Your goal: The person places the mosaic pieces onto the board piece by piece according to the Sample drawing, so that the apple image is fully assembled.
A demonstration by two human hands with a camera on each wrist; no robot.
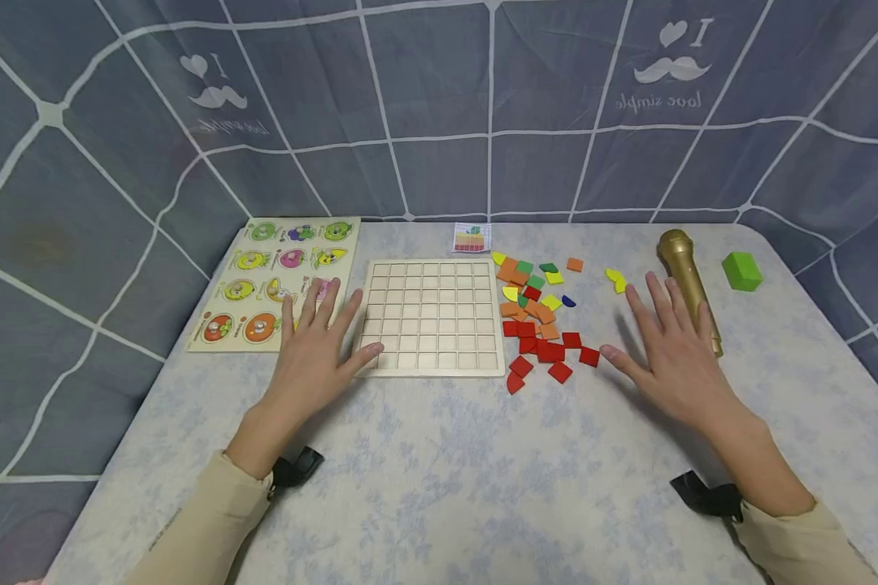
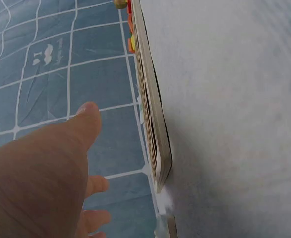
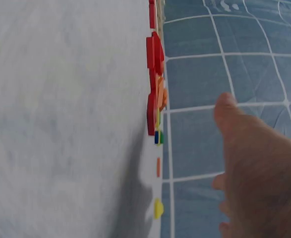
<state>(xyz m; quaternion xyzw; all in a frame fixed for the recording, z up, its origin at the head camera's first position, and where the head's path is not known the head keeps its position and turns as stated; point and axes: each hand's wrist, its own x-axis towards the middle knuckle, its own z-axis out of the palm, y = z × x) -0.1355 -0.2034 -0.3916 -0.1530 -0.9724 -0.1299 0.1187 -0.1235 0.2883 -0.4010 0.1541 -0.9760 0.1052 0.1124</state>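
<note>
My left hand [image 1: 310, 357] is spread with straight fingers, held over the gap between the fruit picture board [image 1: 223, 244] and the wooden grid board [image 1: 435, 317]. Its thumb tip overlaps the grid board's lower left edge in the head view. The grid's square cells hold no pieces. My right hand [image 1: 676, 366] is likewise spread and holds nothing, close to the gold microphone [image 1: 679, 253]. Left of its thumb lies a loose pile of flat pieces: red squares [image 1: 550, 351], orange ones [image 1: 549, 331], and some green, yellow and blue. In the left wrist view the grid board's side edge [image 2: 154, 119] shows beyond the thumb.
A small printed pattern card [image 1: 471, 238] lies behind the grid board. Yellow pieces [image 1: 616, 280] lie apart near the right fingertips. A green block [image 1: 742, 270] stands at the back right. Grey-blue checked cloth [image 1: 439, 97] hangs behind the patterned tabletop [image 1: 468, 471].
</note>
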